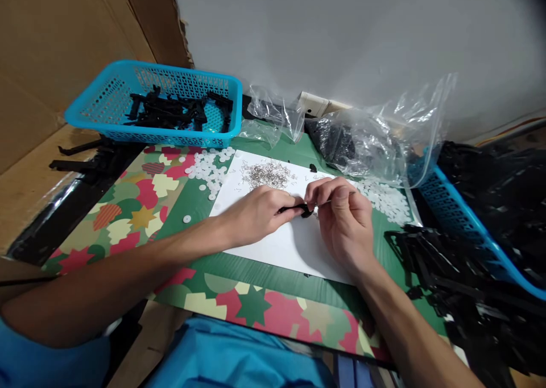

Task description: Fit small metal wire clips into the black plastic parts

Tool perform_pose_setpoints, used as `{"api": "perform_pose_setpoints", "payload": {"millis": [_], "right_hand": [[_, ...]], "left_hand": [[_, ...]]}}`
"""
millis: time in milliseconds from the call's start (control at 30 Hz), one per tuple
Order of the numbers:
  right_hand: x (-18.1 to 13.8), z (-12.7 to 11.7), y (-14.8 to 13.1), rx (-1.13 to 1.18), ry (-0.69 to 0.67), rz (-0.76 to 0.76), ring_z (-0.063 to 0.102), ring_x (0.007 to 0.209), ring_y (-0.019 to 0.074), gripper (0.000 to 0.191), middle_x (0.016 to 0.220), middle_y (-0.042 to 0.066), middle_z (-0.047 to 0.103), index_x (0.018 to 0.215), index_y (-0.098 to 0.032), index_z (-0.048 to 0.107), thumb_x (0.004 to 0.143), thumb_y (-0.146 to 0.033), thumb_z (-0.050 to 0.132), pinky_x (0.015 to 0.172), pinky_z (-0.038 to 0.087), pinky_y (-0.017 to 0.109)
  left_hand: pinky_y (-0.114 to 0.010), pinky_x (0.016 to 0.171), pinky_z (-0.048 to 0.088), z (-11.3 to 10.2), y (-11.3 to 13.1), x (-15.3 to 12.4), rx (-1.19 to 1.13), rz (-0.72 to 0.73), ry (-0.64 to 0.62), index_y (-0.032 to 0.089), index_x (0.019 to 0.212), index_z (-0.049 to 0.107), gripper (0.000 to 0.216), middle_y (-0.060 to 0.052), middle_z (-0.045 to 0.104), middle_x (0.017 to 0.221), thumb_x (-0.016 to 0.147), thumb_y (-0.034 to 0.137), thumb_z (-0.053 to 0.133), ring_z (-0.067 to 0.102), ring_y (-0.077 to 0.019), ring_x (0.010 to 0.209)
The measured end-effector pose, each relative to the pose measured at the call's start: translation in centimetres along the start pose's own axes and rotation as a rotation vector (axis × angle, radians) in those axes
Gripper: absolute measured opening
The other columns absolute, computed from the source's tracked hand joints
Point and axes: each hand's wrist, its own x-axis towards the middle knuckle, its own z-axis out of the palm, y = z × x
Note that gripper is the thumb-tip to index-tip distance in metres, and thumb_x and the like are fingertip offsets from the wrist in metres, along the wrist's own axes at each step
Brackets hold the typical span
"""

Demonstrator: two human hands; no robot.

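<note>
Over a white sheet of paper [273,251], my two hands meet at a small black plastic part [306,210]. My left hand [264,214] is closed around one end of it, with the fingers hiding much of its length. Pinched in my right hand [345,223] is a thin metal tool [327,201], its tip close to the black part; whether it touches cannot be made out. Behind my left hand lies a heap of tiny metal springs or clips [268,174]. White plastic discs [384,199] are spread beyond my right hand.
A blue basket [149,132] with black parts stands at the back left, near more white discs [209,169]. Clear plastic bags [367,143] lie by the wall. On the right are another blue basket [464,223] and piled black parts [443,263].
</note>
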Motion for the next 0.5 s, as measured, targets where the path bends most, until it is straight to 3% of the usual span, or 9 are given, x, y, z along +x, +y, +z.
{"api": "perform_pose_setpoints", "payload": {"millis": [133,500], "right_hand": [[-0.11,0.09,0.30,-0.029,0.017,0.005,0.052,0.077,0.0203,0.041,0.082,0.004,0.057,0.077,-0.024,0.055,0.110,-0.048,0.051,0.074,0.045,0.037],[0.09,0.02,0.69,-0.033,-0.024,0.030,0.049,0.076,0.0202,0.042,0.080,0.004,0.053,0.076,-0.024,0.054,0.108,-0.051,0.054,0.073,0.043,0.037]], "left_hand": [[-0.029,0.067,0.042,-0.17,0.11,0.07,-0.005,-0.020,-0.004,0.016,0.101,0.082,0.024,-0.005,0.078,0.086,0.106,0.024,0.060,0.067,-0.0156,0.072],[-0.029,0.068,0.043,-0.39,0.29,0.11,-0.035,-0.034,-0.018,0.018,0.101,0.083,0.024,-0.006,0.080,0.088,0.104,0.024,0.060,0.069,-0.0170,0.074]]}}
